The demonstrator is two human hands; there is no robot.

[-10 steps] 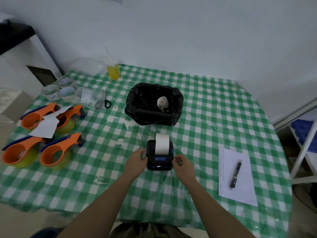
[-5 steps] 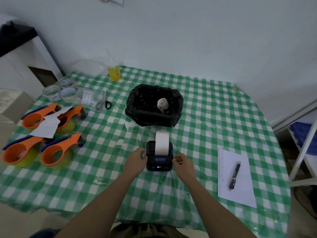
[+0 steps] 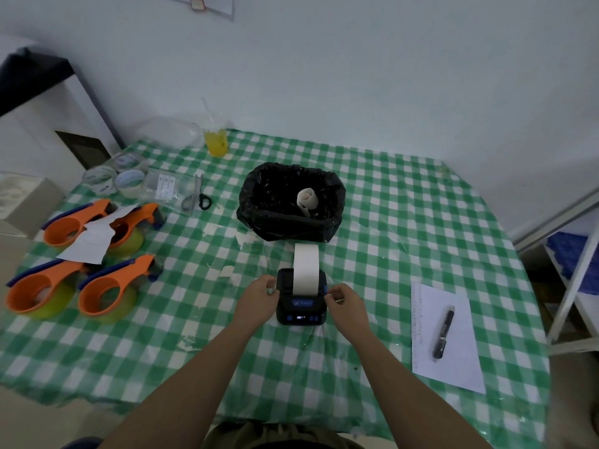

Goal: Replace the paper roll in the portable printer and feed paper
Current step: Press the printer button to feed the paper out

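A small black portable printer [image 3: 301, 311] with lit blue buttons sits on the green checked tablecloth near the table's front. A white paper strip [image 3: 306, 268] runs out of its top and lies away from me toward the bin. My left hand [image 3: 259, 298] presses against the printer's left side with curled fingers. My right hand [image 3: 343, 299] touches its right side, fingertips pinched at the edge. A used paper roll [image 3: 308, 199] lies inside the black-lined bin [image 3: 259, 209] behind the printer.
Several orange tape dispensers [image 3: 107, 290] and a loose paper slip sit at the left. Scissors [image 3: 197, 197], tape rolls [image 3: 129, 183] and a yellow drink [image 3: 216, 143] are at the back left. At the right lies a pen [image 3: 443, 333] on a paper sheet [image 3: 460, 358].
The white strip coming out of the printer has grown longer toward the bin. Both hands have stayed at the printer's sides.
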